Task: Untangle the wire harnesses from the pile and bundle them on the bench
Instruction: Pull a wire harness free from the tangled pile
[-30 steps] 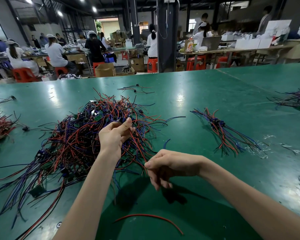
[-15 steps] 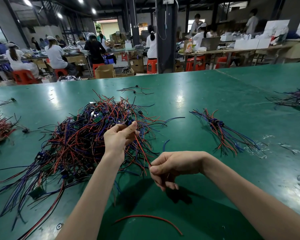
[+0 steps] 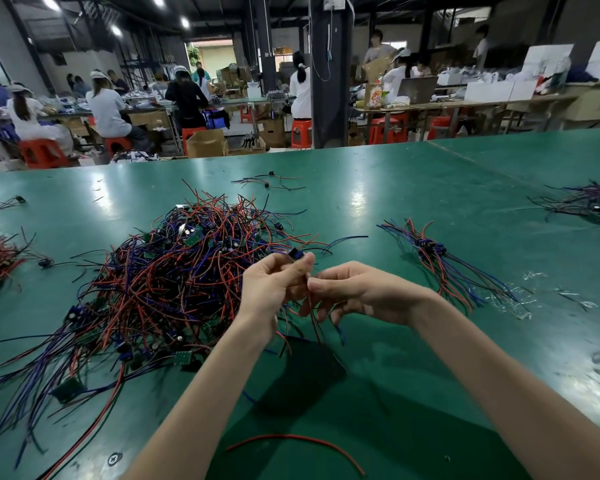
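Green bench (image 3: 430, 188) parts bundle (image 3: 430, 249) from harness (image 3: 296, 253) in left hand (image 3: 274, 289), right hand (image 3: 357, 292).

Big, dim workroom with bright ceiling lights (image 3: 51, 2). Dark pillar (image 3: 329, 98) in the middle. Long tables (image 3: 465, 106) at the back, red stools (image 3: 42, 152), brown boxes (image 3: 205, 143) on the floor, people (image 3: 108, 109) sitting.

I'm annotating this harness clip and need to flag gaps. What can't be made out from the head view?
Head view:
- How the right hand takes its grip on the wires: hidden by its own curled fingers.
- Wire count of the harness in the left hand: hidden behind both hands.
- Lower ends of the wire pile: cut off by the left and bottom edges.
- The far-right wires: cut off by the right edge.
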`<action>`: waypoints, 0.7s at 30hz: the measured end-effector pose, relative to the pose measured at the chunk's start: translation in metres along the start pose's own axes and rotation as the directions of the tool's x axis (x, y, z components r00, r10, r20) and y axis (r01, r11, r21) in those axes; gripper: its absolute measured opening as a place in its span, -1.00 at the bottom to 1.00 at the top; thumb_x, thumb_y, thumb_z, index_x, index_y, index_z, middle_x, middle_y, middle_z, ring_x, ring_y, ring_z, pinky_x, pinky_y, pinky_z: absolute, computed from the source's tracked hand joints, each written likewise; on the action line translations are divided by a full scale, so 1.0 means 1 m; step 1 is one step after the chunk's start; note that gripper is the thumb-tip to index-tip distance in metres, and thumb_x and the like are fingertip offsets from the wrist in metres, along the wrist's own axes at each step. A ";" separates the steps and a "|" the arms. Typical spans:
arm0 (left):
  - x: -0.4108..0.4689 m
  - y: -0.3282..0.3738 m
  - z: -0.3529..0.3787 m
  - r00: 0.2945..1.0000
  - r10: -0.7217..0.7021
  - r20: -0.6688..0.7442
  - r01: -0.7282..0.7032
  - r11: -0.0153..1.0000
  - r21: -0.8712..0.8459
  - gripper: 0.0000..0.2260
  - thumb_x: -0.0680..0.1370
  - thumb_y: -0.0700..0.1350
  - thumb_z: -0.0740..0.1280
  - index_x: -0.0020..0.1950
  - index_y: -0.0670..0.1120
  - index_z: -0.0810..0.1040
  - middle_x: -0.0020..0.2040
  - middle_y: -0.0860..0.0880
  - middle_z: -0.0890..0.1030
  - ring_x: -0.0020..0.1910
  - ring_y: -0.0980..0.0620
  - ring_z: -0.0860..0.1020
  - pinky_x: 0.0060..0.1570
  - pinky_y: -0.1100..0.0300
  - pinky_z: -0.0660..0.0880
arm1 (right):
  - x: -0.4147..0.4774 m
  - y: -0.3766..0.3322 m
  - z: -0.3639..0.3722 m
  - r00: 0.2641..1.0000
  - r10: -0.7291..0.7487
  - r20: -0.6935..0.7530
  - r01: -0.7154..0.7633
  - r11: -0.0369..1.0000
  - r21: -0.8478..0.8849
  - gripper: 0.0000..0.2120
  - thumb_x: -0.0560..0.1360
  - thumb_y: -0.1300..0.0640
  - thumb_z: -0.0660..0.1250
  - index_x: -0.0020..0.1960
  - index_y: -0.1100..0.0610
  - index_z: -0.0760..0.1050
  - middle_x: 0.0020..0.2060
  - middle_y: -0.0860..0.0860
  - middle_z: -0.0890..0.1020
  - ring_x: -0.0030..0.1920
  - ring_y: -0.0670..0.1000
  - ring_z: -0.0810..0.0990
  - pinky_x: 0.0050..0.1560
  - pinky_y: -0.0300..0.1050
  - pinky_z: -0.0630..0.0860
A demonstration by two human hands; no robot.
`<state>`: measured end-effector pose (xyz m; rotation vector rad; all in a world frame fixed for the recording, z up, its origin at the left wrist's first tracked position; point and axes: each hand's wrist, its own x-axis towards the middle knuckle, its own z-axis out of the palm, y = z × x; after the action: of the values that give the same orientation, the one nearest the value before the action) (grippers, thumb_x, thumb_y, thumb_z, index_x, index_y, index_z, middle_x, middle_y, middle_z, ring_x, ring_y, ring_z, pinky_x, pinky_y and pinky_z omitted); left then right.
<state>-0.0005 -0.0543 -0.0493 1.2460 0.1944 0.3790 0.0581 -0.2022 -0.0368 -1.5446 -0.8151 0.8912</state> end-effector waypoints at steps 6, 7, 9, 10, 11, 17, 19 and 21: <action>0.001 -0.009 0.002 1.000 -0.022 0.016 0.021 0.997 0.071 -0.85 0.41 -0.18 0.47 -0.13 -0.15 0.53 -0.37 0.00 0.55 -0.50 0.12 0.48 -0.51 0.33 0.42 | 0.013 0.014 0.018 0.961 -0.020 -0.276 0.040 0.997 0.068 -0.90 0.53 0.26 0.29 -0.11 0.22 0.57 -0.41 0.03 0.63 -0.50 -0.14 0.47 -0.52 -0.35 0.36; 0.001 -0.008 0.001 0.998 -0.052 0.040 0.049 0.997 0.060 -0.82 0.41 -0.18 0.47 -0.05 -0.15 0.53 -0.30 0.00 0.59 -0.44 0.14 0.53 -0.46 0.33 0.47 | 0.013 0.011 0.017 0.950 -0.023 -0.312 0.053 0.995 0.088 -0.88 0.53 0.29 0.28 -0.14 0.23 0.56 -0.43 0.04 0.62 -0.52 -0.14 0.46 -0.53 -0.34 0.37; 0.003 -0.007 0.000 0.988 -0.112 0.108 0.108 0.993 0.045 -0.68 0.37 -0.13 0.47 0.09 -0.13 0.52 -0.15 0.00 0.64 -0.26 0.16 0.59 -0.27 0.28 0.57 | 0.012 0.001 0.009 0.922 -0.040 -0.385 0.094 0.988 0.122 -0.87 0.53 0.30 0.27 -0.17 0.25 0.55 -0.45 0.04 0.61 -0.54 -0.13 0.47 -0.53 -0.33 0.40; 0.003 -0.007 0.000 0.982 -0.136 0.132 0.130 0.990 0.050 -0.60 0.33 -0.09 0.48 0.12 -0.12 0.52 -0.10 0.00 0.64 -0.20 0.15 0.59 -0.19 0.24 0.60 | 0.011 -0.007 0.001 0.906 -0.053 -0.420 0.119 0.984 0.131 -0.88 0.52 0.28 0.29 -0.17 0.25 0.55 -0.46 0.03 0.61 -0.54 -0.13 0.47 -0.52 -0.33 0.42; 0.003 -0.007 0.000 0.977 -0.158 0.145 0.151 0.987 0.059 -0.55 0.29 -0.05 0.48 0.13 -0.11 0.53 -0.08 -0.01 0.63 -0.17 0.14 0.58 -0.16 0.21 0.61 | 0.009 -0.015 -0.008 0.886 -0.068 -0.458 0.147 0.980 0.137 -0.89 0.51 0.26 0.31 -0.17 0.24 0.56 -0.45 0.03 0.62 -0.52 -0.13 0.48 -0.50 -0.33 0.45; 0.003 -0.009 0.000 0.960 -0.230 0.160 0.216 0.971 0.100 -0.82 0.47 -0.09 0.42 0.03 -0.09 0.57 -0.08 -0.01 0.64 -0.21 0.09 0.59 -0.17 0.19 0.61 | 0.001 -0.047 -0.085 0.715 -0.037 -0.698 0.145 0.985 0.096 -0.89 0.53 0.19 0.31 -0.12 0.18 0.58 -0.33 0.04 0.63 -0.33 -0.08 0.54 -0.36 -0.30 0.47; 0.004 -0.010 0.000 0.959 -0.232 0.160 0.219 0.971 0.097 -0.87 0.52 -0.11 0.37 0.04 -0.11 0.57 -0.10 -0.01 0.65 -0.23 0.09 0.59 -0.17 0.18 0.61 | -0.003 -0.035 -0.111 0.667 0.106 -0.738 -0.006 0.991 0.137 -0.86 0.56 0.23 0.27 -0.14 0.23 0.55 -0.31 0.10 0.57 -0.33 -0.05 0.49 -0.45 -0.32 0.48; 0.005 -0.010 -0.001 0.960 -0.237 0.151 0.223 0.969 0.103 -0.84 0.54 -0.12 0.35 0.09 -0.15 0.57 -0.10 -0.02 0.65 -0.23 0.07 0.59 -0.17 0.18 0.60 | -0.010 -0.017 -0.130 0.619 0.240 -0.748 -0.159 0.971 0.181 -0.84 0.56 0.29 0.26 -0.19 0.28 0.52 -0.32 0.11 0.50 -0.36 -0.06 0.43 -0.54 -0.36 0.43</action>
<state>0.0052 -0.0544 -0.0585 1.3152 0.2153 0.0675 0.1674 -0.2692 -0.0063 -1.7334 0.0359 0.3234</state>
